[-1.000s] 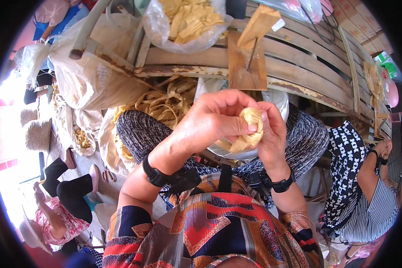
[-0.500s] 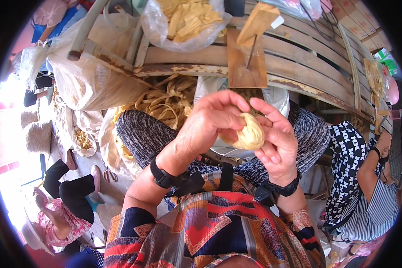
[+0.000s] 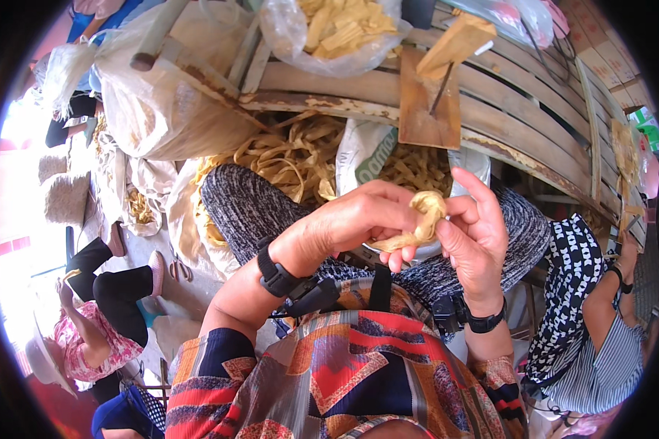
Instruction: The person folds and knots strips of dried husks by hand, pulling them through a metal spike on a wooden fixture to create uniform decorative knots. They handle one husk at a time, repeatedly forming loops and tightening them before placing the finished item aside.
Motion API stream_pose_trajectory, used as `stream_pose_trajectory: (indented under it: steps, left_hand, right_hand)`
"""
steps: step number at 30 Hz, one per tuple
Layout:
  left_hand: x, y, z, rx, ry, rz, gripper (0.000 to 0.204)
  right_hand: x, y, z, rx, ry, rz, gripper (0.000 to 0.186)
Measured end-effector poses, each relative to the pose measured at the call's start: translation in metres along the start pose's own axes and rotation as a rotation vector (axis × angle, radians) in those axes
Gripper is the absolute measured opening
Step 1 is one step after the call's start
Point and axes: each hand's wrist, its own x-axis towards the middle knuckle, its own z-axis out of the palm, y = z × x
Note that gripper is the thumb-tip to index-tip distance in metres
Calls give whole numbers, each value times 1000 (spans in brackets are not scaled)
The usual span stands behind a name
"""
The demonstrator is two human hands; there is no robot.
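Note:
Both of my hands are at a knotted pale-yellow strip (image 3: 429,212) above my lap. My left hand (image 3: 366,223) reaches in from the left, closed on the knot and its loose tail, with the lower fingers curled below. My right hand (image 3: 472,238) holds the knot's right side between thumb and fingers, with some upper fingers raised. Behind them an open sack (image 3: 360,146) and a heap of tan strips (image 3: 285,157) lie under the bench's edge.
A slatted bench (image 3: 520,132) carries a wooden board with rod and block (image 3: 425,117) and a bag of yellow pieces (image 3: 333,22). A bulky plastic bag (image 3: 154,88) stands left. Co-workers sit at left (image 3: 88,336) and right (image 3: 600,329). Scissors (image 3: 181,271) lie on the floor.
The knot has turned in my fingers, now showing its loop and tail again. My left hand has rotated and sits lower; my right fingers point higher. The view has shifted slightly.

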Motion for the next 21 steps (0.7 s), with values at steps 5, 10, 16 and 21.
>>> stream_pose_trajectory:
  steps: [5, 10, 16, 21]
  left_hand:
    - [-7, 8, 16, 299, 378, 101, 28]
    - [-17, 9, 18, 464, 243, 257, 33]
    - [-25, 20, 0, 552, 464, 279, 12]
    - [-18, 22, 5, 812, 376, 516, 15]
  right_hand:
    - [-1, -4, -14, -218, -25, 202, 24]
    - [-4, -9, -7, -35, -133, 308, 27]
    - [1, -4, -33, -70, -276, 340, 31]
    - [27, -13, -32, 48, -222, 476, 58]
